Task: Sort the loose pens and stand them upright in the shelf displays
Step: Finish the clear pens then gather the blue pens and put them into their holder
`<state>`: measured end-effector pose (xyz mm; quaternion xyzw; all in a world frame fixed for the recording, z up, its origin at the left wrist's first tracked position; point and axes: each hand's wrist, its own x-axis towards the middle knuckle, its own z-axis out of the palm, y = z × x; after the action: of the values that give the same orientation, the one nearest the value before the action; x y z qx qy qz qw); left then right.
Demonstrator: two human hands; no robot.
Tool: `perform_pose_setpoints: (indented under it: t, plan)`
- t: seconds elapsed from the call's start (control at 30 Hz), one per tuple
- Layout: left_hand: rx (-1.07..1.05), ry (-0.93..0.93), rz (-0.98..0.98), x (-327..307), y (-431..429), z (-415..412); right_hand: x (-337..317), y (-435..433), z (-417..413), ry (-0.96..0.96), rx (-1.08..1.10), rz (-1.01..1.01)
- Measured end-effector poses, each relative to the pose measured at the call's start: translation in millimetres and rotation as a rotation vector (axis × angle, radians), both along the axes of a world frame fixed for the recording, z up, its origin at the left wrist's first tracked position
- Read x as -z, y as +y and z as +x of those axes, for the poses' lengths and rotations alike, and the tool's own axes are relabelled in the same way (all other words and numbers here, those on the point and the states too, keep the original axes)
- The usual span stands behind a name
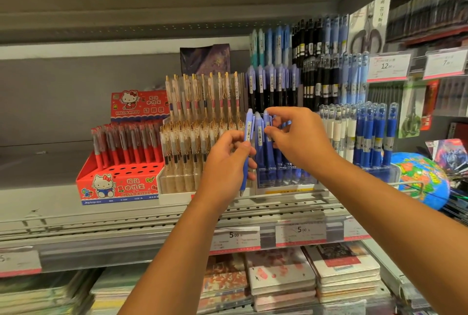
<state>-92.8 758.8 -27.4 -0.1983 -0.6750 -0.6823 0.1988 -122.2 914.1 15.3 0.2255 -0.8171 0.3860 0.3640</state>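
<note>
My left hand point(228, 160) holds one loose blue pen point(247, 152) upright, tip down, just in front of the shelf. Beside it, my right hand point(298, 137) pinches the top of a blue pen point(267, 132) that stands in the clear display rack point(286, 178) of blue pens. Other blue pens in that rack are partly hidden by my fingers. Taller tiers of blue and black pens point(276, 84) rise behind the rack.
A red Hello Kitty box point(119, 178) of red pens stands at left, next to a rack of clear gold-clip pens point(197, 124). White and dark-blue pens point(367, 137) stand at right, near a globe point(420, 178). Price tags line the shelf edge; notebooks lie below.
</note>
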Motion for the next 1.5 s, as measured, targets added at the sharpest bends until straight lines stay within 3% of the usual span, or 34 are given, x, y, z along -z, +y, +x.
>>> perform_pose_setpoints:
  t: [0.5,0.67,0.87,1.23,1.5]
  plan:
    - [-0.008,-0.016,0.027,-0.2,-0.1,4.2,11.1,6.3,2.4,-0.064,-0.001,-0.075]
    - [-0.049,0.034,0.016,0.9,0.9,3.5,7.6,9.6,14.8,0.012,0.024,-0.076]
    - [-0.118,0.141,-0.124,-2.5,7.0,5.6,-5.4,8.8,39.2,-0.053,-0.234,-0.2]
    - [-0.158,0.197,-0.361,-15.3,29.2,16.2,0.9,21.6,38.9,-0.202,-0.285,-0.407]
    - [-0.521,0.642,-0.905,-43.8,16.4,1.4,-6.6,37.5,25.2,-0.123,-0.23,-0.509]
